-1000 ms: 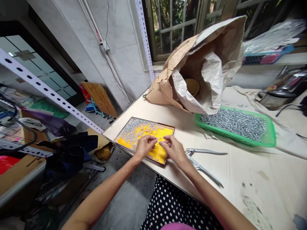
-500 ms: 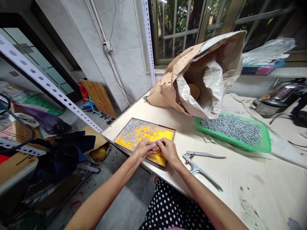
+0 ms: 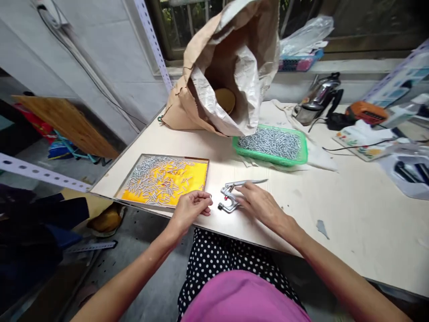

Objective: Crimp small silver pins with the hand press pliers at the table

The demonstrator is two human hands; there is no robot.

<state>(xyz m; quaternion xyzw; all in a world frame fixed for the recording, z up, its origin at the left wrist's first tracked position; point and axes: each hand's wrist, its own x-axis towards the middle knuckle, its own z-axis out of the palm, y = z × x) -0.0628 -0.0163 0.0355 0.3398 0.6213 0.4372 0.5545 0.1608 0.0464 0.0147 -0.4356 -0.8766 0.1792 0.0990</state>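
Note:
My left hand (image 3: 190, 207) hovers over the table's front edge with its fingers pinched on a tiny metal piece (image 3: 209, 195). My right hand (image 3: 259, 204) rests on the metal pliers (image 3: 233, 194), fingers curled over the handles. Left of both hands lies a flat yellow tray (image 3: 187, 181) strewn with small silver metal pieces.
A green basket (image 3: 303, 156) full of silver pieces sits further back, under an open brown paper sack (image 3: 221, 67). An iron, cables, an orange tool and packets lie at the right back. A perforated metal rail (image 3: 36, 172) and clutter fill the floor at the left.
Both hands left the yellow tray and moved right. My right hand let go of the small piece and came down on the pliers. The view swung right and down.

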